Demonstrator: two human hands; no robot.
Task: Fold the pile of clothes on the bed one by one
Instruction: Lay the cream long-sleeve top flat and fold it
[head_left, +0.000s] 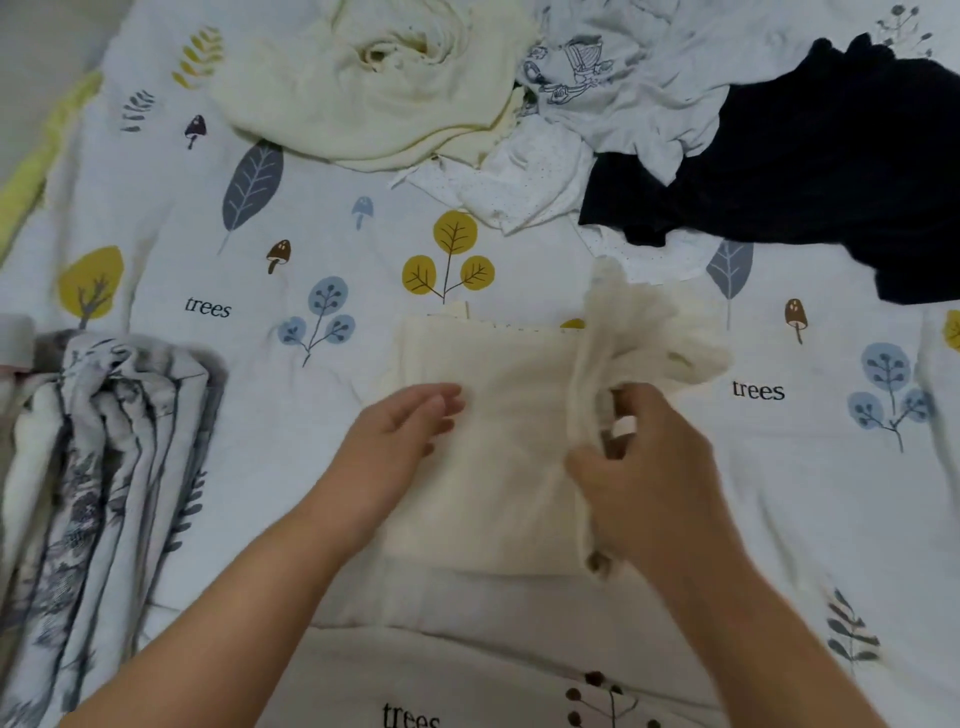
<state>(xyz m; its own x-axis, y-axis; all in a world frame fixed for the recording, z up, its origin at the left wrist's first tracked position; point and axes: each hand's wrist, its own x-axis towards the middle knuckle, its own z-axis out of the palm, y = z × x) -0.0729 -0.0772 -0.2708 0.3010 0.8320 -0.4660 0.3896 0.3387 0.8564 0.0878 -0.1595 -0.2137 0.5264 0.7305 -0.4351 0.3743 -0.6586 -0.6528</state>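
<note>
Hands (519, 452) on cream garment (483, 467), tree-print bedsheet (208, 234) w/ clothes pile (597, 104)

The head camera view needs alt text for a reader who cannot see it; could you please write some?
A person's right hand grips the bunched edge of a cream garment on a tree-print bedsheet, while the left hand rests on it. Unfolded cream, white and dark clothes lie beyond.

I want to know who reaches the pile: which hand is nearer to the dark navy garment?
Right. The right hand lies below the dark navy garment; the left hand is farther left.
</note>
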